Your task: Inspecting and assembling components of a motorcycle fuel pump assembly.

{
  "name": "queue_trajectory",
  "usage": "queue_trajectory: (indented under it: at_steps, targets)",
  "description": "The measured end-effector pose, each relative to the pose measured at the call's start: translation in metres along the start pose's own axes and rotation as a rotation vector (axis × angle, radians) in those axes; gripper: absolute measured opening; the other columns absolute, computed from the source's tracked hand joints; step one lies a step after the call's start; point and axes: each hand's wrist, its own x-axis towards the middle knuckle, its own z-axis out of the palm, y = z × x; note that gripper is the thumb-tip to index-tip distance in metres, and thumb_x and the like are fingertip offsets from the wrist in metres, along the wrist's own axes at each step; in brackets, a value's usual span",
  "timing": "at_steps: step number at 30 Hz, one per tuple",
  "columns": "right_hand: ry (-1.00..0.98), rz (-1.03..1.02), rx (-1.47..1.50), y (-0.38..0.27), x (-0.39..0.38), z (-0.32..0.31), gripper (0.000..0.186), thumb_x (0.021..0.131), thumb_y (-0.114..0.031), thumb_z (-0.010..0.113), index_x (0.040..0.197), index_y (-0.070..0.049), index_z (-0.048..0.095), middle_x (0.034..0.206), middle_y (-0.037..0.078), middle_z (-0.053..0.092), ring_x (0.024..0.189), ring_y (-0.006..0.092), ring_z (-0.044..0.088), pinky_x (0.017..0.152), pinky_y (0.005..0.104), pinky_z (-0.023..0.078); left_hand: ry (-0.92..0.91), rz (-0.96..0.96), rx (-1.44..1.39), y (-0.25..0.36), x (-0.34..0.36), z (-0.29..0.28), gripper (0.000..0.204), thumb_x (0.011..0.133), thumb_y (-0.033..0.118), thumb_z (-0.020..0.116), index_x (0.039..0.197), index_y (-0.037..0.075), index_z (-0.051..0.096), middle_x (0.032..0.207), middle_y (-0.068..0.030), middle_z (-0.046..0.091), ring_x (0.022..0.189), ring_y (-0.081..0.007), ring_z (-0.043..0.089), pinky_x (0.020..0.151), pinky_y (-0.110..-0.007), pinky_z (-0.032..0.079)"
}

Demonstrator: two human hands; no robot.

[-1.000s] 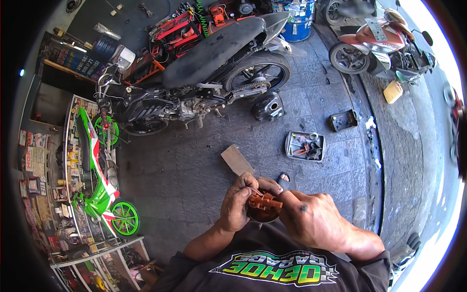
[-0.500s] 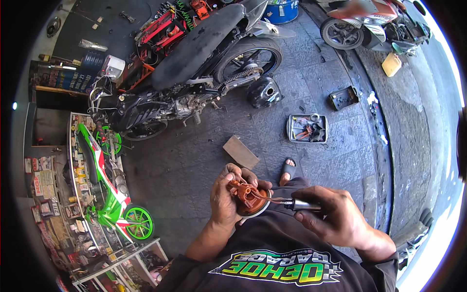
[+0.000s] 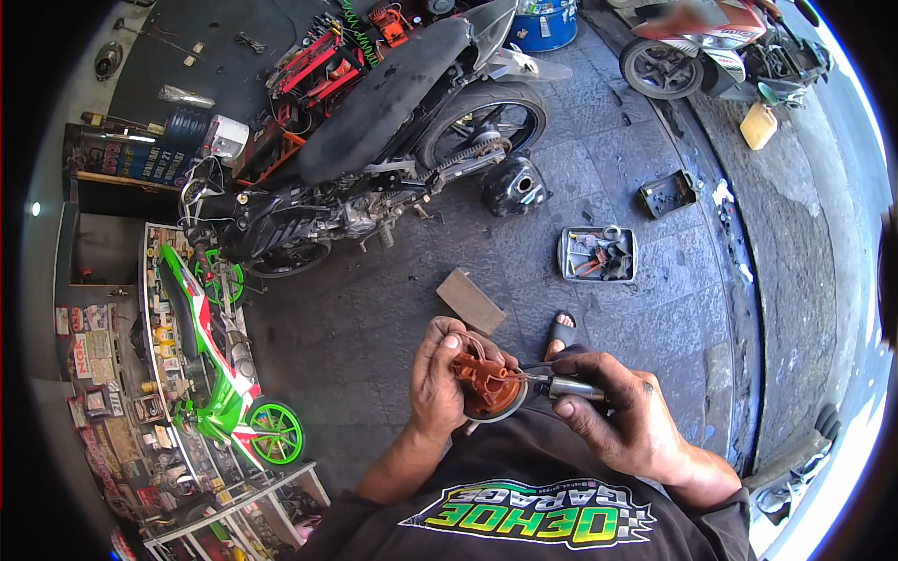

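1. an orange part (image 3: pixel 486 381) is gripped in the left hand (image 3: pixel 447 381), above the lap.
2. a tool (image 3: pixel 566 387) is clasped in the right hand (image 3: pixel 625 423), its tip touching the part.
3. a tray (image 3: pixel 599 253) sits on the floor ahead.

Far to the upper left of the left hand (image 3: pixel 447 379), a dark blue rectangular box with pale lettering (image 3: pixel 150 161) lies by a small white boxy container (image 3: pixel 227 138). Well left of that hand, small red-and-white cardboard packets (image 3: pixel 89 355) crowd a glass display shelf (image 3: pixel 112 374). Far upper right of the right hand (image 3: pixel 625 421) stands a yellow plastic jerrycan (image 3: pixel 760 125).
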Motion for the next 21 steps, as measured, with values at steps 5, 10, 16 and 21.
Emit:
queue_trajectory:
  at_steps: [5, 10, 16, 21]
  targets:
    - [-0.095, 0.029, 0.018, 0.0, 0.005, -0.002, 0.041, 0.096, -0.014, 0.068, 0.128, 0.004, 0.052, 0.113, 0.027, 0.07, 0.103, 0.0367, 0.072, 0.083, 0.0415, 0.059, 0.116, 0.031, -0.017, -0.002, 0.0, -0.002, 0.02, 0.108, 0.025, 0.035, 0.108, 0.008, 0.046, 0.084, -0.0184, 0.066, 0.078, -0.0333, 0.072, 0.076, -0.049, 0.063]
    - [-0.048, -0.018, -0.006, -0.001, 0.01, 0.015, 0.043, 0.093, -0.015, 0.071, 0.126, 0.004, 0.05, 0.101, 0.026, 0.071, 0.089, 0.0398, 0.073, 0.074, 0.0423, 0.06, 0.116, -0.007, -0.122, 0.005, 0.005, 0.003, 0.026, 0.106, 0.033, 0.04, 0.101, 0.008, 0.048, 0.082, -0.0166, 0.066, 0.08, -0.0314, 0.071, 0.077, -0.05, 0.062]
    - [0.019, -0.223, -0.138, 0.002, 0.021, 0.032, 0.044, 0.093, -0.021, 0.072, 0.122, 0.004, 0.05, 0.077, 0.024, 0.069, 0.069, 0.0403, 0.071, 0.058, 0.0454, 0.056, -0.037, -0.081, -0.267, 0.004, 0.007, -0.006, 0.031, 0.104, 0.035, 0.042, 0.092, 0.007, 0.047, 0.085, -0.0194, 0.064, 0.084, -0.0315, 0.068, 0.086, -0.048, 0.056]
    - [0.008, -0.232, -0.174, 0.004, 0.026, 0.033, 0.045, 0.094, -0.02, 0.071, 0.122, 0.006, 0.048, 0.075, 0.024, 0.067, 0.068, 0.0408, 0.07, 0.057, 0.046, 0.055, -0.017, -0.024, -0.092, 0.008, 0.01, -0.005, 0.031, 0.106, 0.034, 0.041, 0.096, 0.006, 0.049, 0.083, -0.0197, 0.065, 0.084, -0.0309, 0.068, 0.085, -0.047, 0.057]
